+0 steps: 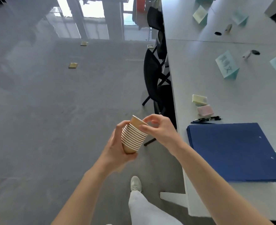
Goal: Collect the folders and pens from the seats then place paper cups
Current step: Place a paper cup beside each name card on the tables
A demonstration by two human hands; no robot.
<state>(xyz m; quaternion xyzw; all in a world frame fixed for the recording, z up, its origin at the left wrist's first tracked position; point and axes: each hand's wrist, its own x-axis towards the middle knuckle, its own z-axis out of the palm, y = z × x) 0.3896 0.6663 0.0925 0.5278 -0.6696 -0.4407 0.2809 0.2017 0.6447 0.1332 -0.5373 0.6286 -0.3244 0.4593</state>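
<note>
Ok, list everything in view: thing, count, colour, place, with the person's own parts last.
stack of brown paper cups: one, held over the floor
blue folders: one pile, near end of the white table
black pens: a few, beside the folders
sticky-note pads: two, yellow and pink, on the table
teal name cards: several, on the table
black chairs: at least two, at the table's edge
left hand: grips the stack
right hand: pinches the top cup

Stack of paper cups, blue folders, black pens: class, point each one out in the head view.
stack of paper cups [132,138]: head view, ribbed side of the nested rims.
blue folders [231,150]: head view, middle of the top cover.
black pens [208,119]: head view, barrel of the upper pen.
</note>
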